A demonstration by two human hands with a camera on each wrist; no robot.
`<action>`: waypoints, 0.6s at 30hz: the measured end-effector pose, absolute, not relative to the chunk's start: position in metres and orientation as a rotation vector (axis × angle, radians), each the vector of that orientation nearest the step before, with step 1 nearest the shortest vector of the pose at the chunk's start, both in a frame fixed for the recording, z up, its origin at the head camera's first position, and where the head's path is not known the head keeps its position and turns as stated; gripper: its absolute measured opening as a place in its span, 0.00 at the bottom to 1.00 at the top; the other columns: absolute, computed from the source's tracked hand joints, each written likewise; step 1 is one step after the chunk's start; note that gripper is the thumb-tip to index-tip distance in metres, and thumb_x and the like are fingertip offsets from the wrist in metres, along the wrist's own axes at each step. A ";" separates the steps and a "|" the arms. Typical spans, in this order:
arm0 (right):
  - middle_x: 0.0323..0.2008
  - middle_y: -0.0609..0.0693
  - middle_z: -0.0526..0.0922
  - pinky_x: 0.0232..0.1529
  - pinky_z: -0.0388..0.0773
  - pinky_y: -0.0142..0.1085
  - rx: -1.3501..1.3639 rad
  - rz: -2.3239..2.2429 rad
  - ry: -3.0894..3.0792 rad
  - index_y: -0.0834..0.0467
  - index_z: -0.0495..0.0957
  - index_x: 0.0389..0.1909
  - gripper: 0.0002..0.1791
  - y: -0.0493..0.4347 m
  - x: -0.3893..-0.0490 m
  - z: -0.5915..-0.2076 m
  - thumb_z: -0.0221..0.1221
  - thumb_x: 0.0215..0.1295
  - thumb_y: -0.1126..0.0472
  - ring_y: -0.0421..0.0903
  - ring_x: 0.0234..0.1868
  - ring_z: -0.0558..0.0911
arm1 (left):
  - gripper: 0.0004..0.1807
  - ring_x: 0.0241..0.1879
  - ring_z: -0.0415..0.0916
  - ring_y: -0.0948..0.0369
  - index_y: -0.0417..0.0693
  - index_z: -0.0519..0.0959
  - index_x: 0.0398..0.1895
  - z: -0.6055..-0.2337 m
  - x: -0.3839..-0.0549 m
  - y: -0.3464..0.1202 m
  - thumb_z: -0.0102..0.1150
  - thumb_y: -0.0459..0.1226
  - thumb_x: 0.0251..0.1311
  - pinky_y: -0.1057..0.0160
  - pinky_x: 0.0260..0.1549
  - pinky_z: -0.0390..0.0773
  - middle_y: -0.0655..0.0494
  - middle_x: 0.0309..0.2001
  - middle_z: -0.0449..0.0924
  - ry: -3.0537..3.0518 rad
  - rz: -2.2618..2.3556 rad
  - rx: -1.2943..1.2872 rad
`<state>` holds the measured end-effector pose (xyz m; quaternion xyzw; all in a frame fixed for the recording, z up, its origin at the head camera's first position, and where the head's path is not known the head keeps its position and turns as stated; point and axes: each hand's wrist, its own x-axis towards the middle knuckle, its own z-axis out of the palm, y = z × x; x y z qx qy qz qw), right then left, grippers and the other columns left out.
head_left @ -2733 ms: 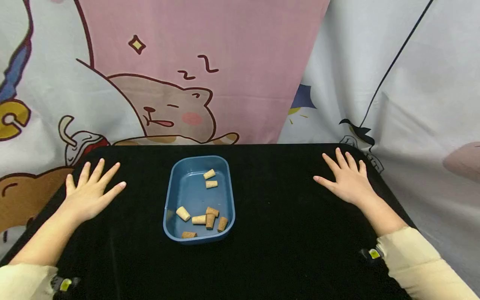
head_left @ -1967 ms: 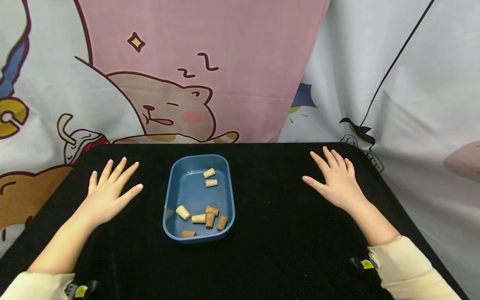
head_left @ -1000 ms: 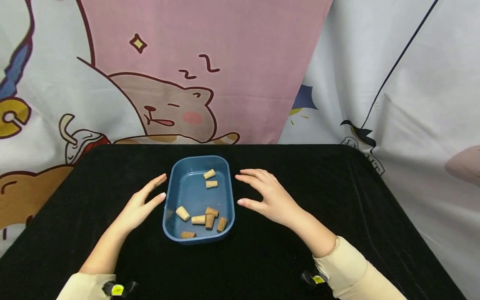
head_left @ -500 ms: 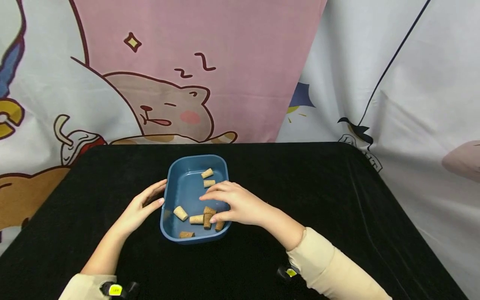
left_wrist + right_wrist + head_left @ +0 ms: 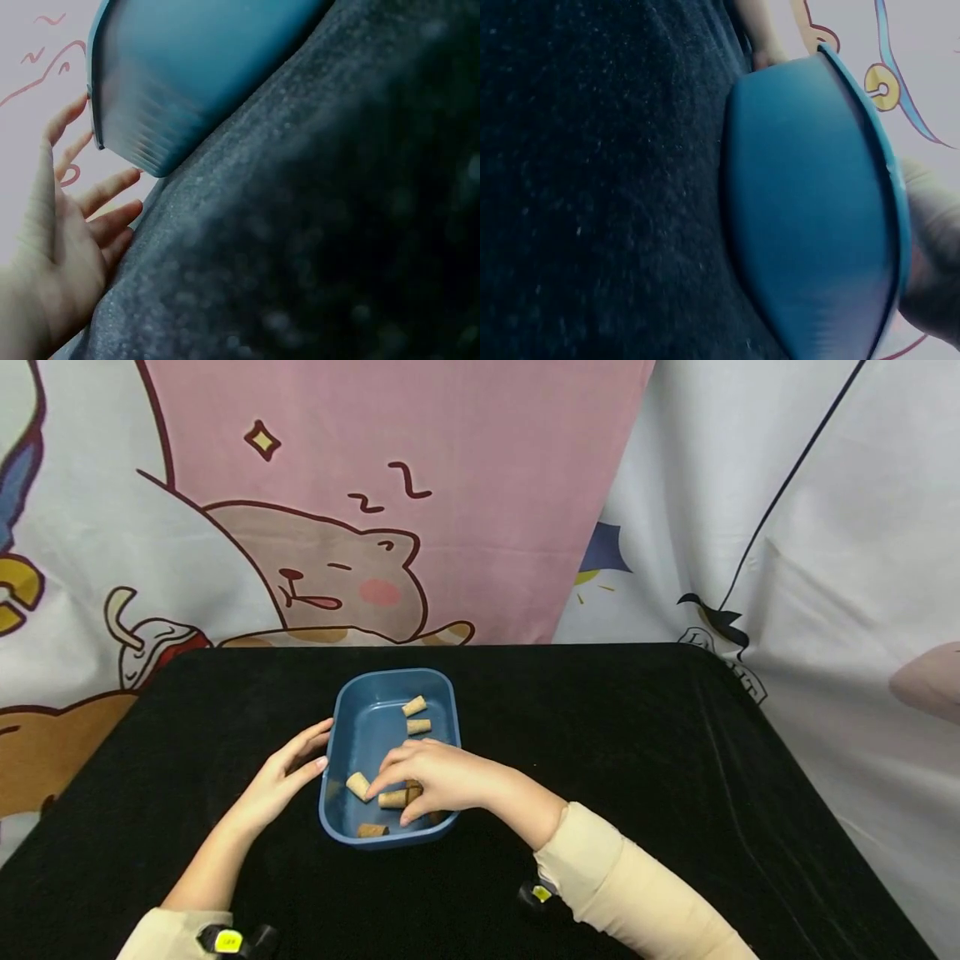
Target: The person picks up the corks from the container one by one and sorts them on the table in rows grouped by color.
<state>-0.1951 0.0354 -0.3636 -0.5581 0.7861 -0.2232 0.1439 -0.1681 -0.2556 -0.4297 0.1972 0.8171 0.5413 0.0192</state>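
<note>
A blue rectangular tray (image 5: 367,735) holds several corks. My left hand (image 5: 277,785) rests its fingertips and thumb against the tray's left side; in the left wrist view that hand (image 5: 67,247) has its fingers spread beside the tray wall (image 5: 202,75). My right hand (image 5: 446,777) reaches over the right rim, thumb and fingers apart above the near corks. Its fingertips are right by a pale cork (image 5: 358,786) and a second pale cork (image 5: 392,799). A brown cork (image 5: 412,793) is partly hidden under the hand. In the right wrist view the tray wall covers most of the right hand (image 5: 934,240).
Two pale corks, an upper one (image 5: 414,706) and a lower one (image 5: 418,727), lie at the tray's far end. A brown cork (image 5: 372,830) lies by the near wall. Black cloth (image 5: 637,760) covers the table. A printed curtain (image 5: 487,510) hangs behind its far edge.
Both hands came in from the table's sides. The left stopped at the tray's left side. The right crossed the right rim and moved left and nearer, over the near corks.
</note>
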 end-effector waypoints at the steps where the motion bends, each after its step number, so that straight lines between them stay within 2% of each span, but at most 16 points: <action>1: 0.53 0.37 0.74 0.61 0.61 0.31 -1.612 -0.626 2.261 0.43 0.76 0.59 0.28 0.033 -0.195 -0.364 0.68 0.55 0.53 0.32 0.56 0.68 | 0.28 0.64 0.60 0.40 0.49 0.54 0.74 -0.430 -0.168 -0.256 0.43 0.36 0.73 0.68 0.52 0.69 0.37 0.67 0.61 2.537 1.680 0.613; 9: 0.51 0.36 0.74 0.54 0.63 0.27 -1.635 -0.458 2.265 0.40 0.77 0.57 0.27 0.016 -0.195 -0.368 0.70 0.53 0.53 0.32 0.50 0.68 | 0.29 0.63 0.61 0.40 0.49 0.53 0.75 -0.432 -0.169 -0.256 0.43 0.36 0.73 0.63 0.52 0.70 0.36 0.66 0.61 2.533 1.683 0.602; 15: 0.48 0.35 0.74 0.50 0.63 0.26 -1.661 -0.347 2.268 0.38 0.78 0.56 0.26 0.011 -0.194 -0.370 0.69 0.53 0.53 0.31 0.47 0.69 | 0.29 0.63 0.60 0.39 0.50 0.53 0.75 -0.432 -0.169 -0.255 0.43 0.36 0.73 0.50 0.54 0.68 0.35 0.66 0.61 2.516 1.693 0.601; 18: 0.46 0.34 0.73 0.48 0.63 0.24 -1.698 -0.307 2.270 0.37 0.78 0.55 0.26 0.010 -0.194 -0.373 0.69 0.54 0.53 0.30 0.45 0.68 | 0.28 0.63 0.61 0.39 0.50 0.53 0.75 -0.432 -0.168 -0.255 0.43 0.36 0.73 0.52 0.54 0.69 0.35 0.66 0.62 2.523 1.690 0.590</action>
